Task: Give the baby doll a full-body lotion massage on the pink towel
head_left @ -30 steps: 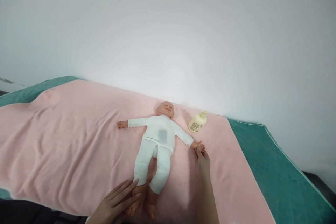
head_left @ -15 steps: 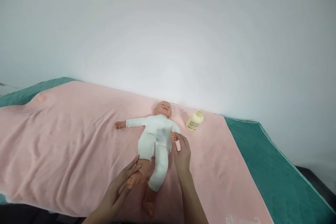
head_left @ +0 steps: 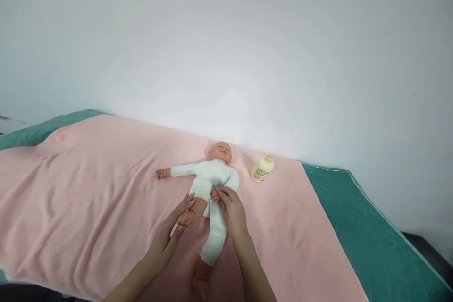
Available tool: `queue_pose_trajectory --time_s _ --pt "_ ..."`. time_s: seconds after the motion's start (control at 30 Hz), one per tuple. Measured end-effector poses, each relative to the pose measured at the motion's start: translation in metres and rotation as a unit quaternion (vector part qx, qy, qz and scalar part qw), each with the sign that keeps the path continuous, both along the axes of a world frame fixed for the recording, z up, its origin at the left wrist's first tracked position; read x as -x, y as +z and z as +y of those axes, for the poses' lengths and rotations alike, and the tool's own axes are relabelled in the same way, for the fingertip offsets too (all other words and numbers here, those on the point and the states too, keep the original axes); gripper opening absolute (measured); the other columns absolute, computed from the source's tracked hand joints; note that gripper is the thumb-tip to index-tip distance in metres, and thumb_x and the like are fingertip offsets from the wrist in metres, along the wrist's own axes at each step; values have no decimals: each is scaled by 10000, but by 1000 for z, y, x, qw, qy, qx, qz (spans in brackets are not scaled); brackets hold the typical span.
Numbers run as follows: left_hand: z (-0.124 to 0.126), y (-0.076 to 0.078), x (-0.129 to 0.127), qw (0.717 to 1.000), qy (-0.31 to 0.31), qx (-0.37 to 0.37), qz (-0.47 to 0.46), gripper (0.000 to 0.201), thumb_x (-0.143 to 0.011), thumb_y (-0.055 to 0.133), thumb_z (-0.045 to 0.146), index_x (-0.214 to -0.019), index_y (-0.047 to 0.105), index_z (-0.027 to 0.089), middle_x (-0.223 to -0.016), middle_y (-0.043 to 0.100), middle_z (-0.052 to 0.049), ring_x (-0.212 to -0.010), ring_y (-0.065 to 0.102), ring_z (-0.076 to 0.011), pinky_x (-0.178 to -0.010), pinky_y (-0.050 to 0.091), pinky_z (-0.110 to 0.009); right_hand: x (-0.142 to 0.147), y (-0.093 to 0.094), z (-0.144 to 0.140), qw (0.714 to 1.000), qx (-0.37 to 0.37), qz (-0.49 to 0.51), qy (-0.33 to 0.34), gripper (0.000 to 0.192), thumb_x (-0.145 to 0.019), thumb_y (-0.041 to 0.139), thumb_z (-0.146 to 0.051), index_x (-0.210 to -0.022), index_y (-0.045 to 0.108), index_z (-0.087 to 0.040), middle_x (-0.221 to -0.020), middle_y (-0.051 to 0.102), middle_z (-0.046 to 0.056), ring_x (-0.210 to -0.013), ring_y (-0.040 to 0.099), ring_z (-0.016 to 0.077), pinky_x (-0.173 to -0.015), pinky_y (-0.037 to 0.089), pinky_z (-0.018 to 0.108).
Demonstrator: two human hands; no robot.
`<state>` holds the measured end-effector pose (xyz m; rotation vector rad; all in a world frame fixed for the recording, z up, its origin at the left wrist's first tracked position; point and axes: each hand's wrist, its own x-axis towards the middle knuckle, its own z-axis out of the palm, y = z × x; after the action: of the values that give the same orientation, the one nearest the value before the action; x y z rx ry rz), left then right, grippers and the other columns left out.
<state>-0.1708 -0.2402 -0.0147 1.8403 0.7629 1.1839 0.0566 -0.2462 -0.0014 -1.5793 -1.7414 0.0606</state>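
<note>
A baby doll (head_left: 215,173) with a white cloth body lies on its back on the pink blanket (head_left: 116,174), head toward the wall. My left hand (head_left: 166,233) is closed around the doll's lower leg (head_left: 193,214) on the left side, thumb at the foot and fingers along the shin. That leg is raised and bent toward the belly. My right hand (head_left: 231,210) pinches the doll's hand (head_left: 215,195) and holds it across the body near the bent leg. The doll's other leg (head_left: 214,240) stretches toward me, and its other arm (head_left: 182,170) lies out to the left.
A pale yellow pump bottle (head_left: 262,168) stands on the blanket to the right of the doll. Green quilted cloth (head_left: 357,217) shows beyond the blanket at right and far left. A white wall (head_left: 226,56) rises directly behind.
My left hand has pushed the doll's leg up and bent it toward the belly. My right hand has drawn the doll's hand inward across the body, toward that leg.
</note>
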Motion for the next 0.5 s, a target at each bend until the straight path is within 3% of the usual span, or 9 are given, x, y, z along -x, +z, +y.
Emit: queue_pose_trajectory --time_s 0.13,0.27,0.5 --pt "-7 -7 13 996 -19 -77 46 502 -976 383 331 -1473 331 277 -1521 364 -50 -1408 317 -237 -1130 340 -420 -10 2 -3 997 -15 73 -30 332 -918 481 -224 -1211 631 -265 -1171 625 63 -1092 581 221 -971 487 383" --pt "-15 -23 32 978 -33 -172 117 551 -971 333 429 -1493 307 253 -1517 365 -81 -1382 360 -282 -1093 395 -449 -30 8 -9 982 -17 158 -104 345 -901 491 -321 -1199 619 -204 -1183 628 91 -1099 586 232 -973 475 399" --pt "-38 -60 57 954 -30 -244 170 586 -954 347 498 -1476 356 231 -1444 471 -83 -1318 462 -242 -1055 449 -357 -73 4 -22 911 27 314 -266 548 -810 534 -467 -1275 580 -180 -1201 647 107 -1103 612 269 -933 491 374"
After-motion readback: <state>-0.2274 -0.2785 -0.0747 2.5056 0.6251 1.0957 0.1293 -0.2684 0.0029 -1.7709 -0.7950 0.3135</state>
